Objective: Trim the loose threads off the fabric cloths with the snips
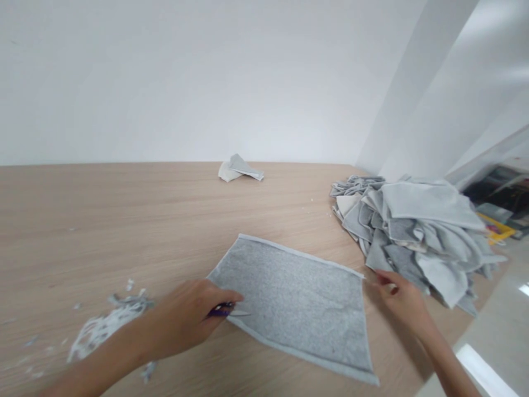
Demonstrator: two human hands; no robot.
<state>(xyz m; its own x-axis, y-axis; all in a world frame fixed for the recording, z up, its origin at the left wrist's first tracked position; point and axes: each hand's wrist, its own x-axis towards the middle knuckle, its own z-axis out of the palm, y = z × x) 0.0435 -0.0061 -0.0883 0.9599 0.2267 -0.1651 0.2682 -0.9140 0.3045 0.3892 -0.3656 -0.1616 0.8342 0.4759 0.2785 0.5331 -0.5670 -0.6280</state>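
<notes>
A grey cloth (293, 303) with pale hemmed edges lies flat on the wooden table. My left hand (198, 309) rests over its left edge, closed around small purple-handled scissors (223, 310). Their pointed silver blade tip lies over the cloth's lower left. Beside the cloth's upper right corner, my right hand (397, 298) has its thumb and fingers drawn together. Whether a thread or anything else sits between those fingertips is too small to tell.
A big heap of grey and white cloths (425, 220) covers the table's right side. White scraps and cut threads (109, 328) lie at the left. Two folded cloth pieces (239, 168) sit near the wall (231, 77). The table (136, 220) ends at the right.
</notes>
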